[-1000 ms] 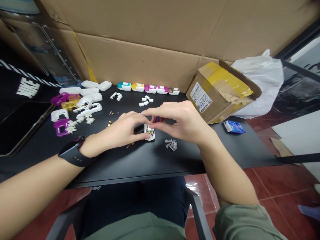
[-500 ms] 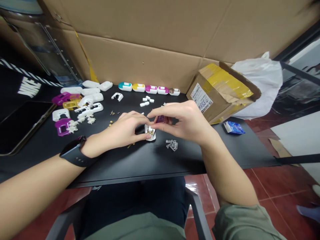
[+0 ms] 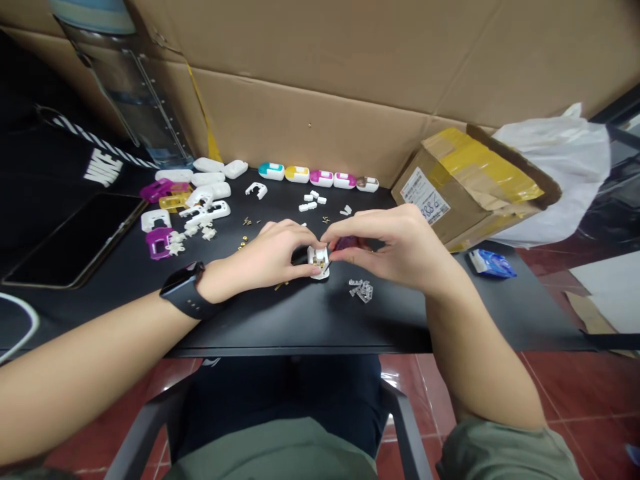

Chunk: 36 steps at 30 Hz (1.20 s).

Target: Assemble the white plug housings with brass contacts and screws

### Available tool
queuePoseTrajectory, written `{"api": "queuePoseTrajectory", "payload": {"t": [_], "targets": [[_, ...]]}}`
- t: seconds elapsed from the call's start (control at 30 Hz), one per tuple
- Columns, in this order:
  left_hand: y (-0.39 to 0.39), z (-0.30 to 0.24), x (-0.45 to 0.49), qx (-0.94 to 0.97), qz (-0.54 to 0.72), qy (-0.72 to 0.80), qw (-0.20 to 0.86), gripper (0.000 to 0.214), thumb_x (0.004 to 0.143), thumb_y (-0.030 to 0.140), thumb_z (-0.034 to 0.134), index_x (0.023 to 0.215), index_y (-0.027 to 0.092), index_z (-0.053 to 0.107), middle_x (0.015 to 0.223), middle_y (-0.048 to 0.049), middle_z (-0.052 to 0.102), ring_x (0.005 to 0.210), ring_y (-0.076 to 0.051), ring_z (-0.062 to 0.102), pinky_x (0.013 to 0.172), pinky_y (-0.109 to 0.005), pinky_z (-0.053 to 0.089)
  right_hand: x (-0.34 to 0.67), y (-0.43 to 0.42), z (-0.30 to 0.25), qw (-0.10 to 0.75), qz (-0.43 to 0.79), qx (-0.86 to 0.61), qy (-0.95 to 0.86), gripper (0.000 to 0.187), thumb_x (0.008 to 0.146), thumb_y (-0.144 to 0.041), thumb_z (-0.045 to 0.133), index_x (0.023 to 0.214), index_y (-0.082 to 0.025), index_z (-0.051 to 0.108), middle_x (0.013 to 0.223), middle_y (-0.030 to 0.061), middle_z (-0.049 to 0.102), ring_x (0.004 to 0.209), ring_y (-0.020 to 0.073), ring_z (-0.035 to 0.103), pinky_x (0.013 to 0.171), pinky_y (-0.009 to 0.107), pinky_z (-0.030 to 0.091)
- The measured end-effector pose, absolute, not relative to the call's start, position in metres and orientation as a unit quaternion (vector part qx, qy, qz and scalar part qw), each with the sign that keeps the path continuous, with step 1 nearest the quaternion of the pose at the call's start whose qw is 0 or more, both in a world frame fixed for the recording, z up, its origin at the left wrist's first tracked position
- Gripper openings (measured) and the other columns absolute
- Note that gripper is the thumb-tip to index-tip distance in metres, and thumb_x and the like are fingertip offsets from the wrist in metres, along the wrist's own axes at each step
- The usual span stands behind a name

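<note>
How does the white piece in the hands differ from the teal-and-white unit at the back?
The white piece is open, brass contacts showing; the teal-and-white unit is closed up. The white piece is pinched between the left hand and the right hand; the teal-and-white unit lies untouched by the cardboard wall. Both have white plastic bodies.

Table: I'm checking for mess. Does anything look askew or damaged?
The cardboard box sits tilted at the right, its top flap hanging open. Loose plastic parts lie scattered at the left, unlike the neat row of plugs behind.
</note>
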State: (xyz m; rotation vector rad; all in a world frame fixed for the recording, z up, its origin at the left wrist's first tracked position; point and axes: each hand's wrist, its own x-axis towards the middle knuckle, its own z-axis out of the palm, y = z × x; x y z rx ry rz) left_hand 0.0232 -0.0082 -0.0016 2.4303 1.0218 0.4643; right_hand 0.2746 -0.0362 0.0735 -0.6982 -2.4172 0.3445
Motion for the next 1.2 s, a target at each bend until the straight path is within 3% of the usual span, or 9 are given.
{"api": "queuePoseTrajectory", "payload": {"t": [0.17,0.37,0.53,0.7,0.83,0.97,1.07,1.2], "targets": [[-0.008,-0.001,0.023,0.883,0.169,0.37,0.233,0.037,0.1,0.057,0.079,0.122,0.026,0.078,0.136,-0.0063,0.078,0.132,-0.036,0.064,0.112,-0.05,0.041,0.274,-0.033,0.07,0.301,0.112,-0.275,-0.906,0.013,0.095,-0.014,0.084,0.105,-0.022,0.083,0.088,-0.0004,0.085,0.065,0.0115,0.069,0.069,0.025,0.053],[-0.01,-0.006,0.022,0.898,0.177,0.355,0.192,0.039,0.102,0.06,0.076,0.12,0.025,0.077,0.129,-0.0078,0.079,0.129,-0.035,0.063,0.107,-0.048,0.04,0.285,-0.022,0.07,0.312,0.159,-0.264,-0.899,0.028,0.101,-0.026,0.081,0.128,-0.02,0.08,0.092,0.0022,0.085,0.075,0.0148,0.075,0.067,0.026,0.055],[-0.017,-0.008,0.023,0.905,0.187,0.349,0.155,0.044,0.101,0.067,0.073,0.11,0.024,0.072,0.112,-0.0057,0.078,0.116,-0.032,0.063,0.1,-0.045,0.038,0.304,-0.007,0.072,0.452,0.069,-0.375,-0.807,0.026,0.101,-0.037,0.08,0.124,-0.024,0.081,0.102,0.0062,0.083,0.084,0.0207,0.077,0.073,0.034,0.063],[-0.02,-0.004,0.023,0.905,0.189,0.351,0.146,0.054,0.098,0.077,0.072,0.111,0.024,0.069,0.114,-0.0054,0.077,0.118,-0.033,0.063,0.102,-0.046,0.037,0.305,0.013,0.058,0.461,0.03,-0.433,-0.774,0.018,0.097,-0.031,0.077,0.112,-0.022,0.081,0.096,0.0061,0.083,0.084,0.0224,0.078,0.079,0.036,0.064],[-0.018,-0.003,0.018,0.924,0.174,0.295,0.167,0.045,0.103,0.06,0.069,0.134,0.027,0.066,0.134,-0.0069,0.076,0.133,-0.034,0.062,0.109,-0.047,0.035,0.306,0.024,0.047,0.439,0.029,-0.462,-0.77,0.019,0.095,-0.03,0.075,0.11,-0.021,0.081,0.095,0.0061,0.082,0.078,0.0215,0.074,0.075,0.035,0.061],[-0.017,-0.004,0.016,0.935,0.172,0.266,0.161,0.043,0.099,0.038,0.068,0.141,0.028,0.064,0.135,-0.0063,0.077,0.136,-0.033,0.062,0.111,-0.046,0.035,0.311,0.03,0.043,0.428,0.003,-0.482,-0.765,0.021,0.095,-0.029,0.073,0.112,-0.021,0.081,0.088,0.0048,0.08,0.071,0.02,0.069,0.073,0.035,0.057],[-0.016,-0.003,0.016,0.931,0.169,0.281,0.163,0.045,0.101,0.045,0.072,0.141,0.026,0.065,0.125,-0.0069,0.078,0.127,-0.032,0.067,0.108,-0.045,0.035,0.314,0.033,0.04,0.405,0.013,-0.488,-0.773,0.023,0.095,-0.027,0.072,0.114,-0.02,0.08,0.087,0.0043,0.079,0.069,0.019,0.067,0.075,0.035,0.056],[-0.017,0.001,0.016,0.918,0.165,0.287,0.22,0.056,0.105,0.066,0.069,0.145,0.026,0.064,0.105,-0.0012,0.08,0.095,-0.023,0.072,0.107,-0.044,0.035,0.315,0.035,0.037,0.396,0.031,-0.49,-0.776,0.023,0.094,-0.027,0.072,0.114,-0.019,0.08,0.083,0.003,0.077,0.065,0.0183,0.065,0.076,0.035,0.055]]}}
